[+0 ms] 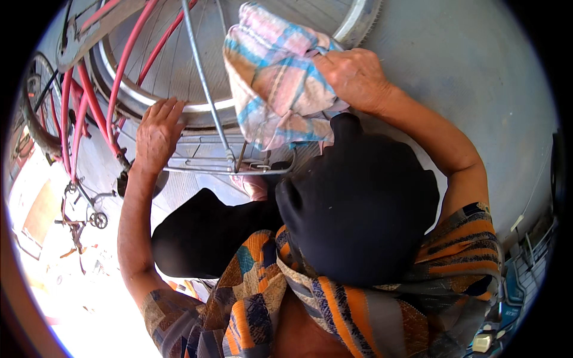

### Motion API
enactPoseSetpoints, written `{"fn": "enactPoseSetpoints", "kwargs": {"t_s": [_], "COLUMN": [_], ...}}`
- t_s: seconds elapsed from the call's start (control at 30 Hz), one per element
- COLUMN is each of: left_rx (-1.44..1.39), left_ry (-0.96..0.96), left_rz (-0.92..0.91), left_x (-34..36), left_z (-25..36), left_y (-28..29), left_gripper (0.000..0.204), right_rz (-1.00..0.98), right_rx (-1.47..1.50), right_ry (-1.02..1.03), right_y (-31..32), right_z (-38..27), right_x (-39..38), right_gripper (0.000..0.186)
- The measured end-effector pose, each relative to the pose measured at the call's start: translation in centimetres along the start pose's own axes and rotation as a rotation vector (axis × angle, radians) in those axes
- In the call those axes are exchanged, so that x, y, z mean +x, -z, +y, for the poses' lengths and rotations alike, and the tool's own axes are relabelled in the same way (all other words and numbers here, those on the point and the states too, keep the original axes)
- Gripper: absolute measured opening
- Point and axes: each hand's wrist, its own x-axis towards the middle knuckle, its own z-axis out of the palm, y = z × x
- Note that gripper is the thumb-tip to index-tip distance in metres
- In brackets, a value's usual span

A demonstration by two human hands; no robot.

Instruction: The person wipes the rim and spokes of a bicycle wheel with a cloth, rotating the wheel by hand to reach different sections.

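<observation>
My left hand [156,134] rests with bent fingers over the rim [202,110] and tyre of a bicycle wheel near the top centre, gripping it. My right hand [354,76] holds a pink, white and blue checked cloth [268,71], bunched at the fingers and hanging across the wheel's right side. Whether the cloth presses on the rim underneath is hidden. A red bicycle frame [124,65] rises left of my left hand. A silver metal rack [209,92] crosses the wheel between my hands, its lower bars just below the tyre.
My dark-clothed knees [355,203] fill the lower middle. Another wheel [43,140] and bicycle parts [98,219] stand at the left, beside a brightly lit area. Grey floor [453,65] spreads at upper right. Metal and blue-green items [514,286] sit at the lower right edge.
</observation>
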Motion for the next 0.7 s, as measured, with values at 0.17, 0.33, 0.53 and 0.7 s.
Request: {"fn": "enactPoseSetpoints", "kwargs": {"t_s": [0.17,0.33,0.53,0.7], "left_rx": [0.028,0.057,-0.056,-0.120], "left_ry": [0.017,0.095,0.027,0.032], "left_rz": [0.053,0.142,0.339,0.348], "left_x": [-0.4,-2.1,-3.0,-4.0], "left_z": [-0.1,0.0,1.7,3.4], "left_y": [-0.7,-1.3,-2.3,-2.7], "left_gripper": [0.050,0.051,0.016,0.030], "right_rz": [-0.033,-0.050,-0.083,-0.123], "right_rx": [0.169,0.330,0.073,0.076], "right_ry": [0.056,0.141,0.021,0.057], "right_y": [-1.7,-3.6,-1.2,-1.4], "right_z": [-2.9,-5.2,-1.6,-3.4], "right_x": [2.0,4.8,2.2,3.7], "right_gripper": [0.009,0.008,0.012,0.007]}}
